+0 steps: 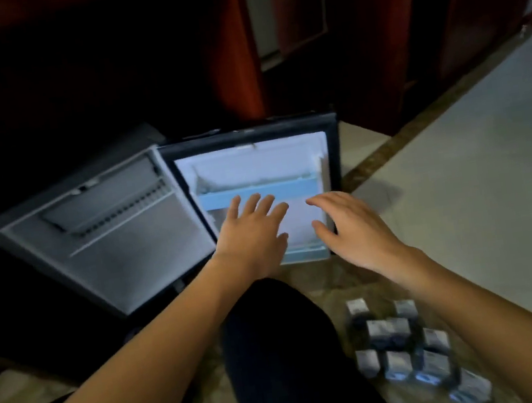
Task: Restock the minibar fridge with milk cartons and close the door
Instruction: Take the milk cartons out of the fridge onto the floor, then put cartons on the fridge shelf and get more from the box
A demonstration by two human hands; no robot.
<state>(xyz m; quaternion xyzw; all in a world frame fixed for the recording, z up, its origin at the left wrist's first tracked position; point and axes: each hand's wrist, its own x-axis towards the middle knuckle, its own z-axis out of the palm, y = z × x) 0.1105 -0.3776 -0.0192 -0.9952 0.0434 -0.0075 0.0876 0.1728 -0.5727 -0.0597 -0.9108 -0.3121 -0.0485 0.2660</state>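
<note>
Reaching forward over a bent knee (pixel 277 343) in dark cloth, both bare arms are stretching toward the open minibar fridge (pixel 248 133). The fridge is showing a boxy black frame around a smooth white plastic cavity, with a pale blue shelf (pixel 256 190) running flat across it and a second blue edge lying along the bottom. Its door (pixel 111 250) is standing wide open to the left, its grey moulded liner carrying a ribbed rail near the top.

The left hand (pixel 252 234) is hovering palm down in front of the cavity, fingers straight and spread, gripping nothing. Its fingertips are overlapping the blue shelf in this view, and whether they are touching it cannot be told. The right hand (pixel 353 226) is hanging palm down just beside it, fingers relaxed and slightly bent, thumb held apart, likewise empty.

The milk cartons (pixel 388 331), small blurred rectangular blocks in grey-white with blue print, are sitting in a loose cluster on the glossy floor (pixel 475 172) at the person's right. They are lying near the knee, outside the fridge and well apart from both hands. The floor is showing pale polished slabs crossed by a darker mottled band.
</note>
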